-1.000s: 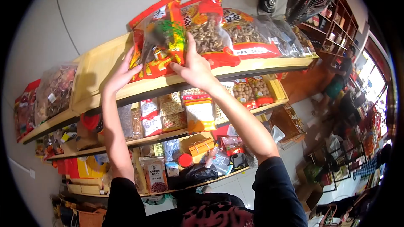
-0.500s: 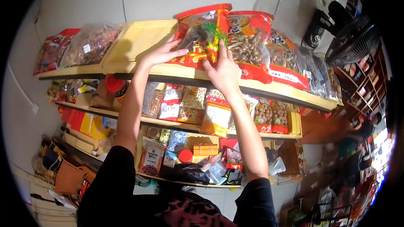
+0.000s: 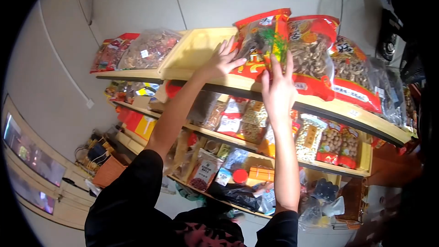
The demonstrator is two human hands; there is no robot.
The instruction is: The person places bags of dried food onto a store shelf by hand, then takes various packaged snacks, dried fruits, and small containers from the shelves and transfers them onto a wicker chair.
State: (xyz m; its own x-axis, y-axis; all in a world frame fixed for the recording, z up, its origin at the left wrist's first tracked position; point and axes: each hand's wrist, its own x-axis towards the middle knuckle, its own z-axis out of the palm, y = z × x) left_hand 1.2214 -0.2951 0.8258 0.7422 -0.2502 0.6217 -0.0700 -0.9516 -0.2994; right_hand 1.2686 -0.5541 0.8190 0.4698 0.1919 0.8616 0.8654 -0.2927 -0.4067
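A red and yellow bag (image 3: pixel 261 41) with a clear window and dark contents leans upright on the top wooden shelf (image 3: pixel 228 80). At its left edge is my left hand (image 3: pixel 222 60), fingers spread, with fingertips by the bag's side. My right hand (image 3: pixel 280 84) has its fingers apart over the bag's lower right part. To the right stands a red bag of dried mushrooms (image 3: pixel 310 57), then another similar bag (image 3: pixel 351 71). Left of my left hand is a wooden tray (image 3: pixel 194 50).
A bag of dried pieces (image 3: pixel 150 48) lies at the shelf's left. Lower shelves hold nut bags (image 3: pixel 330 142), a cocoa ball bag (image 3: pixel 205 169) and a red-lidded jar (image 3: pixel 240 176). A fan (image 3: pixel 414 66) is at the right edge.
The view has swung left, so the shelf appears farther right. Both hands have loosened from the bag's sides, with fingers more spread. The bag remains beside the mushroom bags.
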